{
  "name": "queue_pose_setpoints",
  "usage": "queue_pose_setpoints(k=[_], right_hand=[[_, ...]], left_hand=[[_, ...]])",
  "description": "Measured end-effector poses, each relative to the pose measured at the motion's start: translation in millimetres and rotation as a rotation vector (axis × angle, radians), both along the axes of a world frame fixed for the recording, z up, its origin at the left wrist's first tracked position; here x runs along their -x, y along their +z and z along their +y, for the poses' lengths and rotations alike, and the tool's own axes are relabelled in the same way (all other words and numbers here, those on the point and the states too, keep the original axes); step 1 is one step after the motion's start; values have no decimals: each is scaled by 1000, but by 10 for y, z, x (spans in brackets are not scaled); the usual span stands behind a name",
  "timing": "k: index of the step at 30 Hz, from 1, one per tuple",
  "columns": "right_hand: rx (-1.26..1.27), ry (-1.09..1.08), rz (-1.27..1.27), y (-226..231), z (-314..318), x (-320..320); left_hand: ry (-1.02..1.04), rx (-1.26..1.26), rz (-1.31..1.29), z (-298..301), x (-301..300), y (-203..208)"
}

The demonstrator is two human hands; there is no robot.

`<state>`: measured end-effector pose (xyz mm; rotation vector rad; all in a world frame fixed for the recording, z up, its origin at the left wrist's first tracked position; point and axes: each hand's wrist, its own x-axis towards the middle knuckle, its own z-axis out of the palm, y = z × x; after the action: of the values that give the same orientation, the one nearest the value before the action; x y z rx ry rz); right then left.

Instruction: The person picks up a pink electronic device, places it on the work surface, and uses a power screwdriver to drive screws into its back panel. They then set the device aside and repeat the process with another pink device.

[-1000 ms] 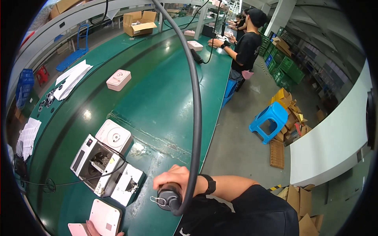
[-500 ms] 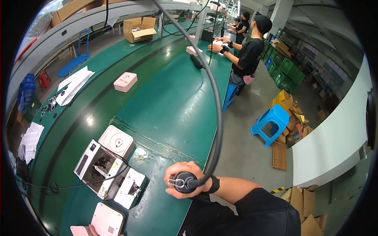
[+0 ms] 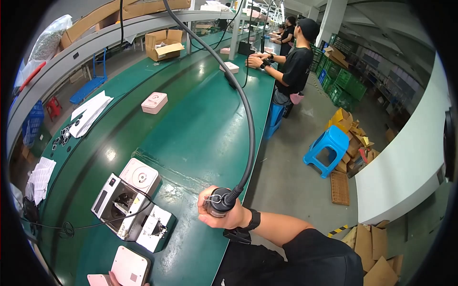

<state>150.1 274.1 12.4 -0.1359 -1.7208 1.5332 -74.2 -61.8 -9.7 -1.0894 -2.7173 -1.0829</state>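
Right grip (image 3: 234,218) clamped around a tool (image 3: 219,204); left grip (image 3: 114,279) touching a pink case (image 3: 129,267).
The tool, likely stiff and weighty, suits a full-fist hold below its cable (image 3: 249,128). The case, just beside the left grip, looks light and slick: hold its edges. Whether the left grip clamps, I cannot tell.
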Motion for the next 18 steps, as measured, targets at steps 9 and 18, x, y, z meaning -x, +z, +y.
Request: queue_pose_setpoints(k=[9, 18], right_hand=[[50, 24, 4, 8, 29, -8], [99, 23, 47, 60, 22, 43]], left_hand=[[-4, 2, 16, 1, -4, 8], [-3, -44, -39, -7, 17, -34]])
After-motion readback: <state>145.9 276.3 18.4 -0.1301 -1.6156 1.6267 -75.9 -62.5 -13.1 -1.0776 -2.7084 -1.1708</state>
